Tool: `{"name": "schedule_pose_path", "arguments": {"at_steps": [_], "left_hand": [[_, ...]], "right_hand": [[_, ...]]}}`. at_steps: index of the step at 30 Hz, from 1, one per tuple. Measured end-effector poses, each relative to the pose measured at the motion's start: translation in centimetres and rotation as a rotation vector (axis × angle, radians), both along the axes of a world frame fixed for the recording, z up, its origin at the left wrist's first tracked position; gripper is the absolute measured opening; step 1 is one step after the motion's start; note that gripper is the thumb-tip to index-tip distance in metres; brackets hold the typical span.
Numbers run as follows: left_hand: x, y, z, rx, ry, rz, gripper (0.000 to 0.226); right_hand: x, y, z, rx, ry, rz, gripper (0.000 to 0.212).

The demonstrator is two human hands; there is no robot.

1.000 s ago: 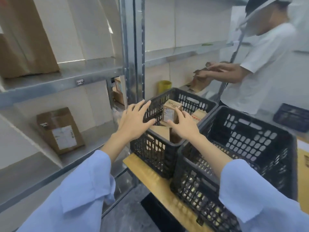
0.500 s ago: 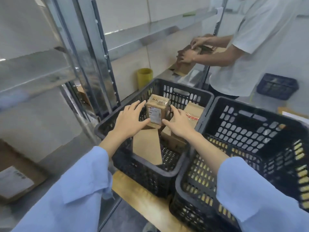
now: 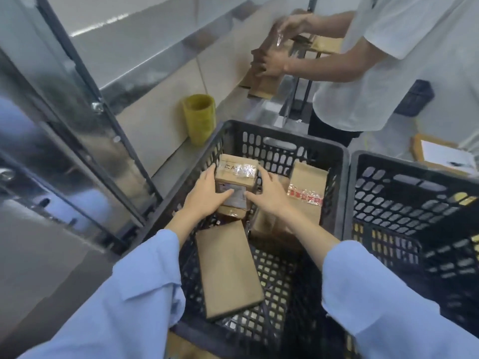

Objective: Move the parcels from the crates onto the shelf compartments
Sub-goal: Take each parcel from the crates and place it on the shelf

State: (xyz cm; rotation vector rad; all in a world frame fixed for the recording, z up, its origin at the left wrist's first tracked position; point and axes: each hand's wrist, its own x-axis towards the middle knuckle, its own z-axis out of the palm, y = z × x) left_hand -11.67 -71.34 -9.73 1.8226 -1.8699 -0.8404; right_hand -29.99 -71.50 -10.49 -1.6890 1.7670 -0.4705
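Cardboard box [image 3: 237,177], taped across its top with a white label on the near face, sits clasped between both hands over the left crate [image 3: 282,151]. Left hand [image 3: 204,196] presses its left side, fingers wrapped round the far edge and thumb lying across the label; right hand [image 3: 269,195] grips the right side the same way, thumb pointing in towards the label. Below the box, a flat brown parcel [image 3: 228,270] leans in the crate's near part, and a taller parcel [image 3: 307,187] with red-printed tape stands at the right wall. Right crate [image 3: 404,203] stands touching the left one. Metal shelf [image 3: 85,120] uprights rise at left; a yellow tub [image 3: 199,117] stands on a shelf beyond the crate. At far right a second person [image 3: 388,60] in a white shirt handles brown parcels.
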Motion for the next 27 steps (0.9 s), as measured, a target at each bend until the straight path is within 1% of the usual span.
{"name": "schedule_pose_path", "arguments": {"at_steps": [4, 8, 10, 13, 18, 23, 25, 27], "left_hand": [[-0.1, -1.1, -2.1, -0.005, 0.072, 0.001, 0.082], [-0.1, -1.4, -3.2, -0.004, 0.089, 0.026, 0.092], [-0.1, -1.4, -3.6, -0.001, 0.098, 0.037, 0.095], [-0.3, -1.2, -3.5, -0.011, 0.134, 0.052, 0.093], [-0.6, -0.7, -3.1, -0.005, 0.194, 0.072, 0.104], [-1.3, 1.1, -0.7, -0.065, 0.251, 0.070, 0.098], [-1.8, 2.2, 0.6, -0.113, 0.270, 0.064, 0.092], [-2.1, 3.3, 1.6, -0.171, 0.281, 0.058, 0.089]], "right_hand": [[0.5, -1.7, -2.0, 0.030, -0.048, 0.005, 0.095], [1.0, -2.2, -2.9, 0.005, -0.093, 0.011, 0.099], [1.2, -2.1, -3.2, 0.013, -0.125, 0.024, 0.098], [1.5, -2.1, -3.1, -0.016, -0.130, 0.020, 0.093], [1.6, -2.0, -1.9, -0.037, -0.128, 0.035, 0.092], [-0.2, -1.1, 1.0, -0.106, -0.129, 0.051, 0.093], [-0.9, -0.2, 2.1, -0.143, -0.163, 0.058, 0.095], [-1.6, 0.9, 3.1, -0.205, -0.217, 0.053, 0.092]]}}
